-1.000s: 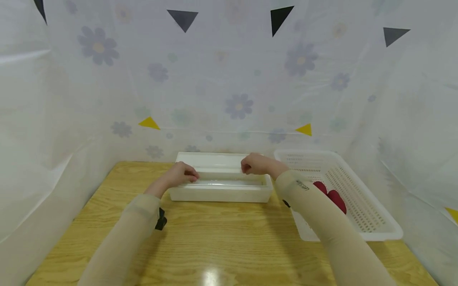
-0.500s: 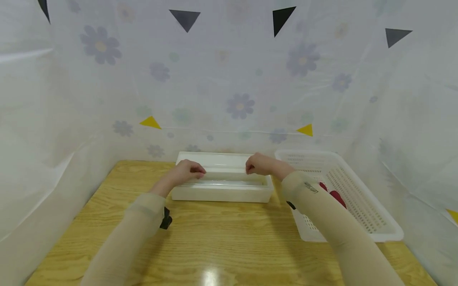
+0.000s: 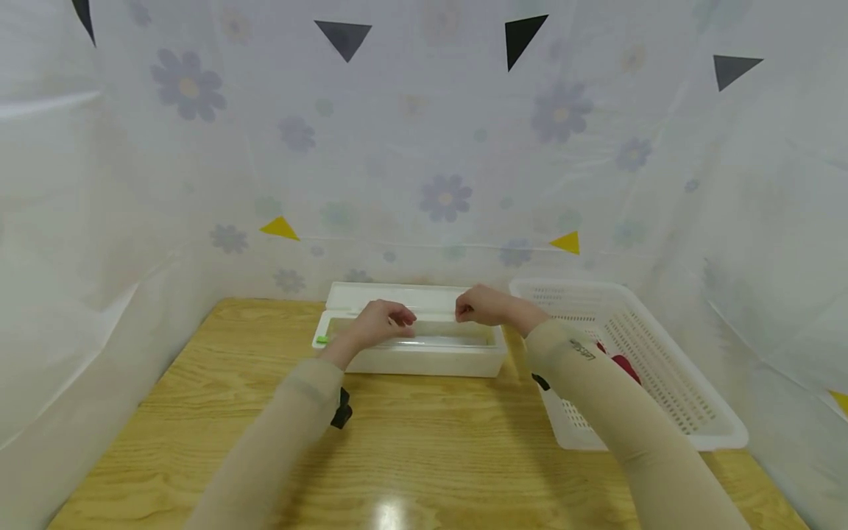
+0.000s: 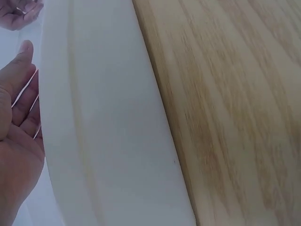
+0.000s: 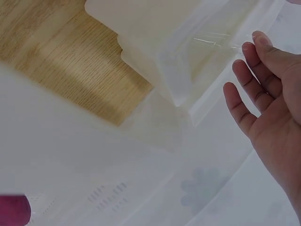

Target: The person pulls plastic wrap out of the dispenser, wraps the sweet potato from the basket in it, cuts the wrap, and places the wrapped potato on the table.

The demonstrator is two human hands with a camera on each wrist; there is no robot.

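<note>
White box: it stands toward the far side of the counter [image 3: 411,434], between the forearms, the white box [image 3: 424,361] having its long lid [image 3: 400,297] tipped back behind the opening.
Green tab: a small green tab [image 3: 322,339] shows at the left end of the rim.
Clear film: from the right wrist's view I make out clear film [image 5: 211,41], faintly creased, over the box opening and reaching toward the right thumb.
Right hand: the right hand [image 3: 486,305] is above the box's right part, thumb and forefinger apparently pinching the film's edge, the other fingers fanned apart.
Left hand: the left hand [image 3: 379,324] is over the opening nearer the middle, thumb and fingers parted, loosely curved, with nothing seen between them.
Handling it well: I'd keep the right pinch firm but light, take the opposite corner with the left, and draw both level so the sheet doesn't fold or cling to itself.
Basket: well to the right, a white basket [image 3: 722,439] holds red things [image 3: 626,366], partly hidden by the right sleeve.
</note>
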